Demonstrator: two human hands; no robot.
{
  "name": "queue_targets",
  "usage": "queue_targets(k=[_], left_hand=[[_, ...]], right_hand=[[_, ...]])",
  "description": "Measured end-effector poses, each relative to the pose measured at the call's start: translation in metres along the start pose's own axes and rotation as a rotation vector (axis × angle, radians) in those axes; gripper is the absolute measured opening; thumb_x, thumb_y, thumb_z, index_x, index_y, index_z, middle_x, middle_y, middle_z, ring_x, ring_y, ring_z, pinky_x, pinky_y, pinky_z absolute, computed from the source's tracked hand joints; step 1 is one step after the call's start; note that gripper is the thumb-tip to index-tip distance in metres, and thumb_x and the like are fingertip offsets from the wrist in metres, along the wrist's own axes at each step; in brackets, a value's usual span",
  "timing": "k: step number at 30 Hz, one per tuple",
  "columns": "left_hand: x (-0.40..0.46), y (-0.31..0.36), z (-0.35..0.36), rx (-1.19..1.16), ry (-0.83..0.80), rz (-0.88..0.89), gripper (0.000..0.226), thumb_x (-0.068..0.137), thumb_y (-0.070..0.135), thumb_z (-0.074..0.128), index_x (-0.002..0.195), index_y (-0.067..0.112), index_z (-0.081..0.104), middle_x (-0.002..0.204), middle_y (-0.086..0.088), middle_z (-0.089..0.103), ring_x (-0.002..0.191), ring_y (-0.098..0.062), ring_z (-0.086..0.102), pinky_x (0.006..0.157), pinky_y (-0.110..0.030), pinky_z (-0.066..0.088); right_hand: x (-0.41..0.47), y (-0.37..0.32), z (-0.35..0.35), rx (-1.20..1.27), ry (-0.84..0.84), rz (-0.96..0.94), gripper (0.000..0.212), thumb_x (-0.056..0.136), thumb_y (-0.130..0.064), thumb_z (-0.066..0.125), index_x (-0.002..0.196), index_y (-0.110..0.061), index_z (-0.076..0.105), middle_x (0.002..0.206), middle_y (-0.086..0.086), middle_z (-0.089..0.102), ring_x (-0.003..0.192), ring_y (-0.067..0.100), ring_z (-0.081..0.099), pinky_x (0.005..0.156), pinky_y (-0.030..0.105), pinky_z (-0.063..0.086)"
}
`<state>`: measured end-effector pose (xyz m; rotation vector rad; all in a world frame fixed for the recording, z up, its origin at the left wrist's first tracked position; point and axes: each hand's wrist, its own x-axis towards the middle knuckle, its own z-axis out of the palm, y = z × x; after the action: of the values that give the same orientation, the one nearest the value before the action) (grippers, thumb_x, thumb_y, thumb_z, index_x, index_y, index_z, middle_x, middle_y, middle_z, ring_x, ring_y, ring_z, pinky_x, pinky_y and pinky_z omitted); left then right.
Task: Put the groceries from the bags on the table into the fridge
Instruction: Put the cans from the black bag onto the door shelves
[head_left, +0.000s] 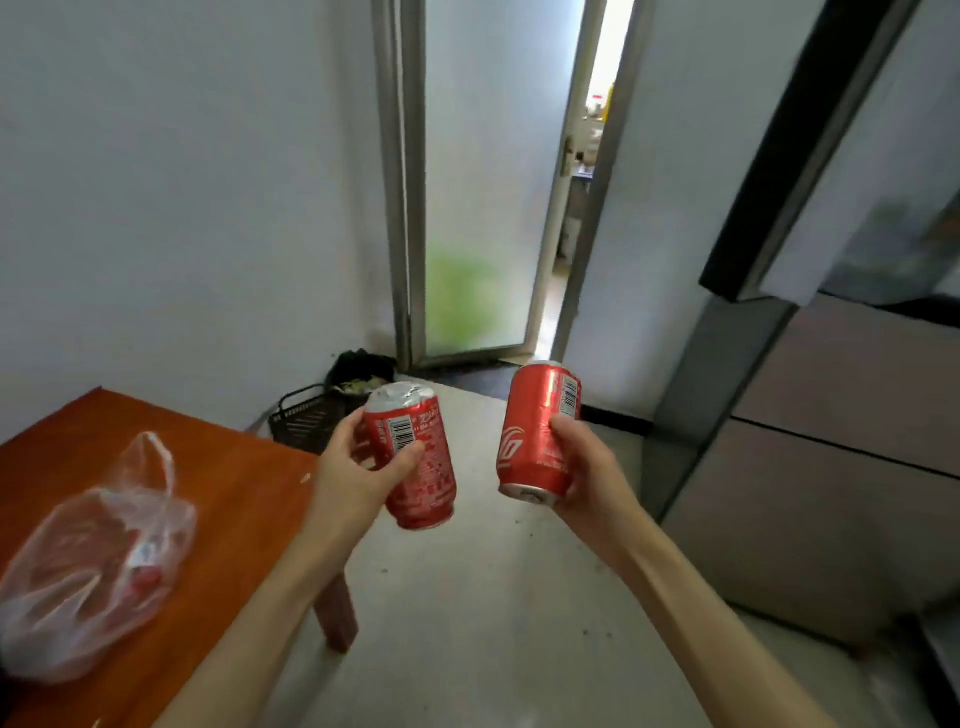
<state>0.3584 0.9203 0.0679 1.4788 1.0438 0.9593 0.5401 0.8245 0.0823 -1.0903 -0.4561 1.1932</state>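
My left hand (358, 467) grips a red soda can (421, 467), tilted with its silver top pointing away from me. My right hand (582, 467) holds a second red can (535, 431), its bottom end turned toward me. Both cans hang in the air over the floor, between the table and the fridge. A clear plastic bag (88, 561) with something red inside lies on the orange-brown table (249, 467) at the lower left. The fridge (831, 415) stands at the right with an upper door (795, 145) swung open.
A black basket (306, 421) and a dark bag with greens (361, 371) sit on the floor by the wall past the table. A frosted glass door (483, 182) stands ajar straight ahead. Pale floor (493, 597) stretches between table and fridge.
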Motion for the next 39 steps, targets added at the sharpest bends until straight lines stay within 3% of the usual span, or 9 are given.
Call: queue_targets(k=[3,7,12,16,19,22,28,35,39], left_hand=[[0.001,0.019,0.070,0.003,-0.107,0.058,0.065,0.076,0.015,0.072,0.133,0.012,0.041,0.121,-0.002,0.054,0.108,-0.015,0.052,0.085,-0.026,0.045],[0.004,0.054,0.148,-0.001,-0.233,0.160,0.059,0.076,0.009,0.072,0.127,0.014,0.043,0.105,0.005,0.056,0.090,0.001,0.054,0.071,-0.012,0.042],[0.020,0.099,0.232,0.038,-0.371,0.296,0.065,0.074,0.016,0.074,0.130,0.013,0.041,0.116,-0.002,0.056,0.106,-0.014,0.054,0.088,-0.028,0.045],[0.033,0.130,0.301,0.008,-0.411,0.407,0.067,0.073,0.017,0.075,0.130,0.014,0.041,0.124,-0.007,0.054,0.113,-0.020,0.053,0.095,-0.040,0.048],[0.044,0.155,0.351,-0.040,-0.435,0.480,0.069,0.072,0.019,0.075,0.131,0.017,0.039,0.125,-0.006,0.054,0.115,-0.018,0.052,0.097,-0.040,0.047],[0.057,0.183,0.398,-0.077,-0.427,0.582,0.070,0.072,0.020,0.076,0.131,0.019,0.038,0.126,-0.001,0.052,0.113,-0.013,0.052,0.090,-0.023,0.047],[0.089,0.233,0.474,-0.060,-0.325,0.760,0.069,0.068,0.027,0.078,0.124,0.030,0.038,0.116,0.013,0.051,0.100,0.000,0.054,0.079,-0.005,0.043],[0.108,0.250,0.532,0.087,-0.161,0.850,0.076,0.067,0.028,0.079,0.130,0.016,0.038,0.122,0.001,0.048,0.106,-0.007,0.050,0.083,-0.010,0.041],[0.117,0.249,0.552,0.161,-0.086,0.838,0.082,0.068,0.028,0.079,0.134,0.015,0.032,0.127,-0.001,0.046,0.112,-0.011,0.050,0.092,-0.023,0.043]], right_hand=[[-0.021,-0.037,-0.061,0.013,0.173,-0.096,0.046,0.070,-0.036,0.061,0.108,-0.010,0.059,0.087,0.008,0.072,0.074,0.019,0.069,0.067,0.037,0.058],[-0.047,-0.083,-0.134,-0.058,0.366,-0.237,0.050,0.069,-0.038,0.064,0.111,-0.013,0.056,0.099,0.010,0.070,0.086,0.023,0.069,0.075,0.040,0.057],[-0.056,-0.137,-0.194,-0.132,0.488,-0.377,0.057,0.066,-0.037,0.063,0.117,-0.015,0.051,0.109,0.009,0.065,0.096,0.024,0.065,0.085,0.041,0.053],[-0.051,-0.183,-0.235,-0.202,0.562,-0.478,0.064,0.062,-0.038,0.064,0.119,-0.014,0.049,0.109,0.006,0.064,0.097,0.019,0.063,0.083,0.034,0.051],[-0.041,-0.223,-0.265,-0.272,0.582,-0.569,0.061,0.061,-0.038,0.066,0.116,-0.016,0.050,0.109,0.005,0.064,0.097,0.019,0.063,0.085,0.034,0.051],[-0.023,-0.271,-0.292,-0.315,0.582,-0.654,0.059,0.066,-0.036,0.069,0.118,-0.017,0.050,0.113,0.005,0.063,0.102,0.020,0.063,0.090,0.037,0.050],[0.022,-0.356,-0.335,-0.370,0.615,-0.771,0.053,0.080,-0.025,0.067,0.127,-0.014,0.044,0.119,0.005,0.059,0.109,0.020,0.058,0.094,0.040,0.049],[0.070,-0.408,-0.368,-0.430,0.641,-0.809,0.054,0.077,-0.024,0.072,0.121,-0.014,0.043,0.112,0.000,0.058,0.108,0.015,0.057,0.094,0.037,0.049],[0.099,-0.428,-0.379,-0.554,0.583,-0.789,0.046,0.073,-0.024,0.076,0.109,-0.016,0.048,0.103,-0.003,0.061,0.099,0.012,0.060,0.094,0.039,0.050]])
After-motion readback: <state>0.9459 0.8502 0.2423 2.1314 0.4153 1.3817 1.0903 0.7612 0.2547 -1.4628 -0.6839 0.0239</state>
